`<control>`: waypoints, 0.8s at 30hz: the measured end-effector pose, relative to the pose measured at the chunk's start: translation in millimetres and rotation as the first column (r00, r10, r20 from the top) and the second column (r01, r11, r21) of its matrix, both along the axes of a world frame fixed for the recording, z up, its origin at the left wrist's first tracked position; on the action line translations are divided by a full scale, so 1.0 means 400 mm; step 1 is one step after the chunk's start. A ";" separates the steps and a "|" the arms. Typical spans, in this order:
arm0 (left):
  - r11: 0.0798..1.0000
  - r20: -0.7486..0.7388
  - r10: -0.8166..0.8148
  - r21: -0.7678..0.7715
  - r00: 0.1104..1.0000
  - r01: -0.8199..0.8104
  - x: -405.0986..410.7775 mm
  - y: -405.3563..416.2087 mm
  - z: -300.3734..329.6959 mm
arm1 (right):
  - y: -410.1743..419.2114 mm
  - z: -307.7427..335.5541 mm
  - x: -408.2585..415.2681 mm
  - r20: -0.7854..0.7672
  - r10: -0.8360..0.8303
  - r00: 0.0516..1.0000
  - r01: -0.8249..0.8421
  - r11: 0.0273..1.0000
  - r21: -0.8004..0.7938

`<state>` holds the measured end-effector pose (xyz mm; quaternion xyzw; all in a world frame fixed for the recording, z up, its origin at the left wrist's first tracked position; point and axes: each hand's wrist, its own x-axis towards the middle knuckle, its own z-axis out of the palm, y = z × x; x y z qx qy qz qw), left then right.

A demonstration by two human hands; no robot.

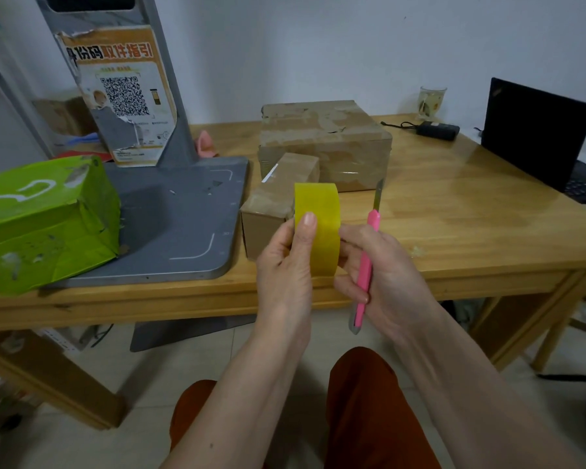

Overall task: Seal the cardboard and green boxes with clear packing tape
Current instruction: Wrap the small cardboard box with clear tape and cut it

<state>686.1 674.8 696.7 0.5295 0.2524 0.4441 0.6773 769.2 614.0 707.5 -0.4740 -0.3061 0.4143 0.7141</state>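
While between both hands (285, 265), tape roll (318, 228)

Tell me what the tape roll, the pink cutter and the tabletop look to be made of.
Tape roll: glossy plastic film, seemingly clear, wound layers showing yellowish; held by the left hand.
Pink cutter, gripped in the right hand: matte pink plastic handle, probably; the thin grey blade looks like metal.
Table: light wood with visible grain, under a shiny lacquer or clear cover, judging by the reflections.
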 end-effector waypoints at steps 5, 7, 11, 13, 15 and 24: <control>1.000 -0.012 0.000 -0.001 1.000 0.000 0.003 -0.003 -0.007 | 0.010 -0.016 0.003 -0.004 -0.035 0.999 0.035 0.999 -0.010; 1.000 -0.016 -0.003 -0.013 1.000 0.003 0.003 -0.003 -0.006 | 0.010 -0.022 0.008 -0.005 -0.008 1.000 0.008 1.000 -0.023; 0.997 -0.014 -0.015 -0.079 1.000 0.014 0.003 0.004 -0.001 | 0.001 -0.022 0.019 -0.062 0.087 0.994 -0.086 0.996 0.021; 0.991 -0.020 -0.042 -0.127 0.999 0.039 0.001 0.012 0.001 | 0.002 -0.021 0.030 -0.041 0.104 0.994 -0.104 0.995 0.009; 0.980 -0.040 -0.078 -0.187 0.996 0.069 0.001 0.015 0.003 | 0.000 -0.015 0.040 0.022 0.068 0.997 -0.067 0.995 -0.068; 0.950 -0.083 -0.076 -0.310 0.994 0.046 0.010 0.015 -0.002 | -0.011 -0.009 0.061 0.514 -0.276 0.813 0.319 0.948 0.004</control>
